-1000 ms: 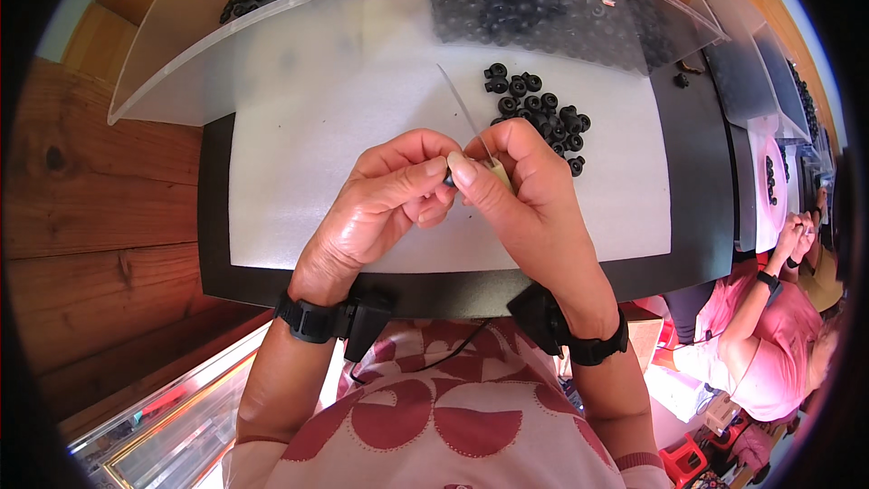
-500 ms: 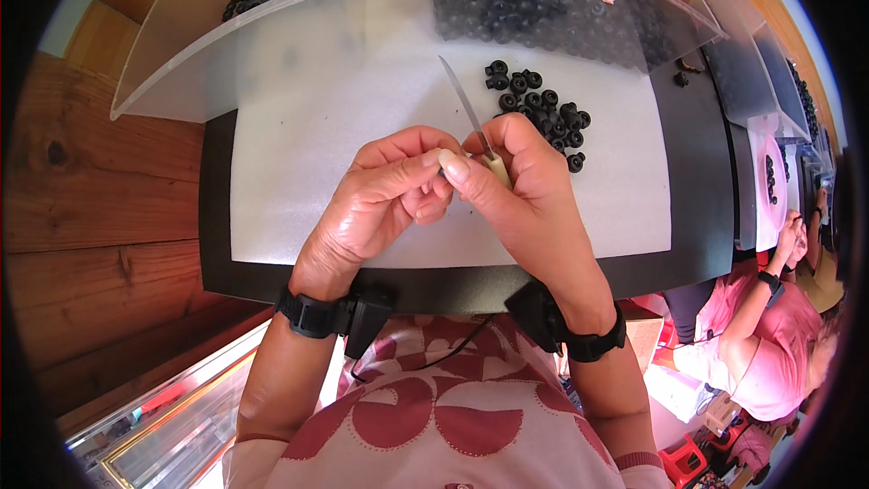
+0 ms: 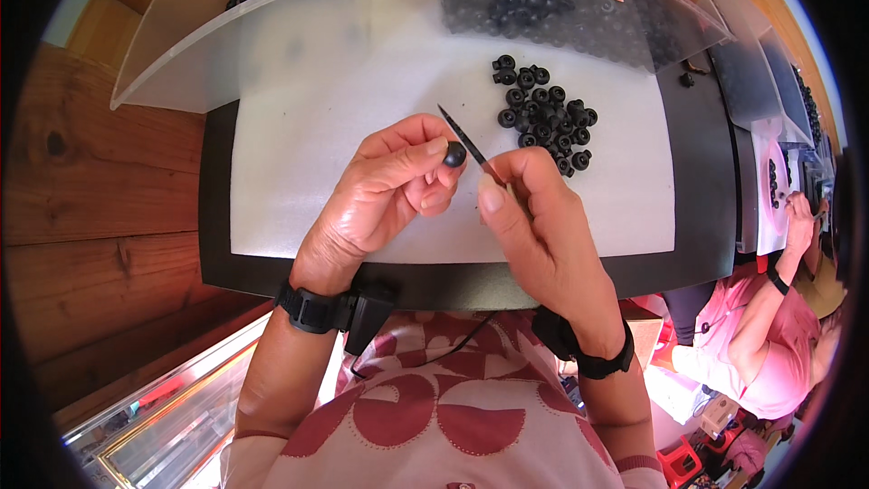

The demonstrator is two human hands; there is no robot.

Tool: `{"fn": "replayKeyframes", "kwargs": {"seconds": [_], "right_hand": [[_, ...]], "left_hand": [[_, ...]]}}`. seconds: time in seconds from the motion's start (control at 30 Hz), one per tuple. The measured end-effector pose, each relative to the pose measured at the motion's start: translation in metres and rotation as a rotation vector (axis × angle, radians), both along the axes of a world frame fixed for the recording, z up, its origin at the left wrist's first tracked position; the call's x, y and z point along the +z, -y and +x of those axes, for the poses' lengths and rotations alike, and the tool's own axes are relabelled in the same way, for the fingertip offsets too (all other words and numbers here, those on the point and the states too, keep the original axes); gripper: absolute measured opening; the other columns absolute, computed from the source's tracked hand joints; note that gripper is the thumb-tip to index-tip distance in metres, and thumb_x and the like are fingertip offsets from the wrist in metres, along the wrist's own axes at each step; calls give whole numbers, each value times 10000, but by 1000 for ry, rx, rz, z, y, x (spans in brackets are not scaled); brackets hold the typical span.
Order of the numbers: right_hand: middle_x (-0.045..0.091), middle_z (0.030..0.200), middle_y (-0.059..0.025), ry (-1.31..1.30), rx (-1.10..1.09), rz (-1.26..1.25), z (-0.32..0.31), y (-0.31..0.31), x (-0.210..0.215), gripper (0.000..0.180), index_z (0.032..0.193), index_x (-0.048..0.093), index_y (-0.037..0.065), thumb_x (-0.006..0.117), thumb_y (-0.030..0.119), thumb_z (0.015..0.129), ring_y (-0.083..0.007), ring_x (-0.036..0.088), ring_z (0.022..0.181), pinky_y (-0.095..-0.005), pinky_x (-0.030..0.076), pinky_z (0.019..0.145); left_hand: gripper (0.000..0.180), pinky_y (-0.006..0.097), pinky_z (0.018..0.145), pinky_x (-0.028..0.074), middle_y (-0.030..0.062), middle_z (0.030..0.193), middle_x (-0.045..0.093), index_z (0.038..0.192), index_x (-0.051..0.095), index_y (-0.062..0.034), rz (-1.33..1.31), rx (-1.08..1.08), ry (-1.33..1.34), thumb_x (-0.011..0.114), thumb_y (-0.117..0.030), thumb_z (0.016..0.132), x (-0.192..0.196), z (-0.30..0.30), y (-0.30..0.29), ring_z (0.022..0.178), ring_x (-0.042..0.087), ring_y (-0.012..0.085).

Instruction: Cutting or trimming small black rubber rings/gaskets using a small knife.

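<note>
Between the thumb and fingers of my left hand [image 3: 385, 177] is a small, round black part [image 3: 454, 154] with a smooth, shiny side showing. My right hand [image 3: 539, 217] grips a thin knife [image 3: 465, 138], its narrow blade pointing up and to the left, close beside the black part. Whether the blade touches the part I cannot tell. The knife's handle is mostly hidden by my fingers. Just beyond my right hand, a loose pile of similar black parts [image 3: 541, 118], several with ring-like openings, lies on the white sheet [image 3: 317, 199].
A clear bin [image 3: 195, 54] stands at the far left and another bin full of black parts [image 3: 552, 14] at the back. The sheet covers a dark table [image 3: 711, 199]. More bins [image 3: 760, 72] stand to the right, where a person in pink [image 3: 760, 335] sits.
My hands have drawn apart, my right hand moving right with the knife. The blade has turned, and the black part, hidden before, now shows in my left fingers.
</note>
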State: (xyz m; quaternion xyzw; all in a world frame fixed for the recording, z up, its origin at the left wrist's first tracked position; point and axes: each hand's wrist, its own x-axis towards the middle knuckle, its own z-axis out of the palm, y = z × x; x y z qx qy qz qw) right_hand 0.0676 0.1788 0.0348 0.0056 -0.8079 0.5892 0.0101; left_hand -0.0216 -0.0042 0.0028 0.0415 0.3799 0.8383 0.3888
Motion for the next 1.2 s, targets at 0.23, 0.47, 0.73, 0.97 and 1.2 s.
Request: {"fn": "replayKeyframes", "kwargs": {"seconds": [0.23,0.47,0.73,0.97,1.2], "right_hand": [[639,805,-155,-66,53,173,7,-1,6,183,1077,496,28,612,143,995,-377,637,648,-420,487,578],[653,834,-149,-82,48,190,6,2,4,186,1071,487,31,620,130,987,-380,650,663,-431,493,579],[657,826,-145,-106,26,194,6,3,1,190,1058,490,35,635,132,982,-373,649,653,-431,491,574],[654,818,-146,-116,22,224,7,1,1,192,1053,491,38,641,132,978,-369,646,653,-426,486,569],[653,826,-146,-117,27,219,8,-1,1,188,1049,494,37,642,129,978,-366,645,651,-422,488,572]], "left_hand": [[306,224,564,383,96,946,618,1154,568,39,28,28,-23,651,-206,989,-8,0,1,653,487,86],[341,228,561,379,102,959,613,1149,560,43,31,34,-35,671,-227,972,-10,0,2,665,489,87],[336,223,567,379,93,939,597,1132,559,40,49,22,-41,682,-222,963,-9,0,3,667,478,85],[345,225,566,377,99,949,596,1144,555,49,52,25,-34,690,-208,959,-11,0,4,660,470,85],[353,228,562,371,107,970,598,1162,549,59,46,40,-28,689,-193,959,-8,0,2,653,464,89]]}}
